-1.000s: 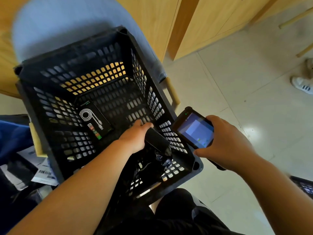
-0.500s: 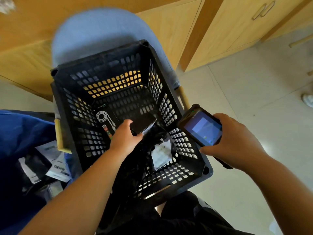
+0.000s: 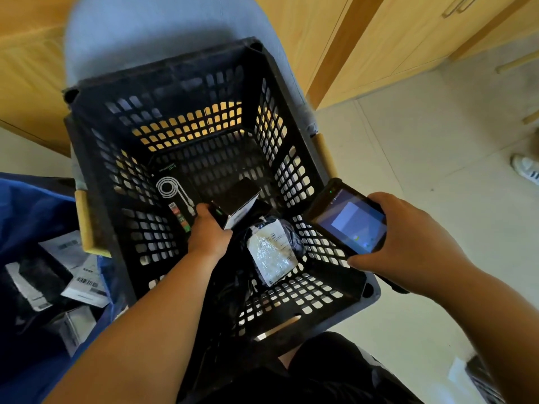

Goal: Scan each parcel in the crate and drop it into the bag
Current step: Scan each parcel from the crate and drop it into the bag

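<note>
Black lattice crate (image 3: 163,72): stands on a grey-blue chair (image 3: 163,27).
Left grip (image 3: 208,231): inside the crate, fingers curled round a small black box (image 3: 237,199) with a white end, held tilted above the crate floor.
Right grip (image 3: 408,240): clasps a handheld scanner (image 3: 350,220), screen lit, over the crate's right rim.
Black poly parcel (image 3: 272,252): white label up, on the crate floor just beside the box.
Cable box (image 3: 172,191): lies at the crate's left wall.
Blue bag (image 3: 32,211): left of the crate, holding labelled parcels (image 3: 84,281).

Black shorts (image 3: 326,377) on the lap; both forearms (image 3: 151,325) bare.
</note>
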Tool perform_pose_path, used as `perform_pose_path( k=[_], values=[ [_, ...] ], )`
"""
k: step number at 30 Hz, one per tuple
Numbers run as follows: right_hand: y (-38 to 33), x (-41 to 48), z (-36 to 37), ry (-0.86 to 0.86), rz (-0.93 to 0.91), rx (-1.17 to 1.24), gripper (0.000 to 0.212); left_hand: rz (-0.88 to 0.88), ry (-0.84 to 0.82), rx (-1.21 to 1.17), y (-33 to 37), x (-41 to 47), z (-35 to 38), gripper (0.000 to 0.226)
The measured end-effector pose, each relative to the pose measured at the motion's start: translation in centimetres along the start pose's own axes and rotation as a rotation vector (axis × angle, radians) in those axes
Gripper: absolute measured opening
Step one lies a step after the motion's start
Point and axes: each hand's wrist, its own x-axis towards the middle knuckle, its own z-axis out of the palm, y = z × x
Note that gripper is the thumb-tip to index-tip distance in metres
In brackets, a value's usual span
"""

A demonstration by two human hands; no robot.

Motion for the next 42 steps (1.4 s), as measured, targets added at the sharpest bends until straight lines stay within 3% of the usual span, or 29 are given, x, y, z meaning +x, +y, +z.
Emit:
perform_pose_path(
  k=[4, 8, 13, 17, 21, 35, 38, 42],
  values=[
    [-0.4, 0.2, 0.0, -0.025, -0.017, 0.018, 0.084, 0.037, 0.08, -0.044, 0.6, 0.0, -1.7, 0.054],
    [-1.3, 0.6, -0.5, -0.039, -0.051, 0.009, 0.082, 0.023, 0.126, -0.165, 1.4, -0.6, -4.1, 0.072],
    [-2.8, 1.1, -1.5, -0.05, -0.118, -0.013, 0.085, 0.051, 0.165, -0.428, 3.4, -2.4, -7.7, 0.042],
    [-4.2, 1.6, -2.8, -0.065, -0.16, -0.001, 0.081, 0.022, 0.153, -0.582, 4.9, -4.3, -9.9, 0.037],
    [-5.7, 1.9, -3.8, -0.078, -0.206, -0.01, 0.078, 0.087, 0.195, -0.604, 5.6, -5.8, -11.3, 0.032],
    [-8.7, 1.7, -4.5, -0.096, -0.308, -0.021, 0.097, 0.094, 0.303, -0.528, 4.4, -8.1, -13.2, 0.052],
    [-9.1, 1.5, -3.9, -0.077, -0.309, -0.006, 0.084, 0.084, 0.305, -0.592, 3.8, -8.8, -13.9, 0.052],
    [-10.7, 0.9, -3.1, -0.067, -0.348, 0.047, 0.095, 0.085, 0.349, -0.747, 1.9, -10.2, -15.5, 0.037]
  ],
)
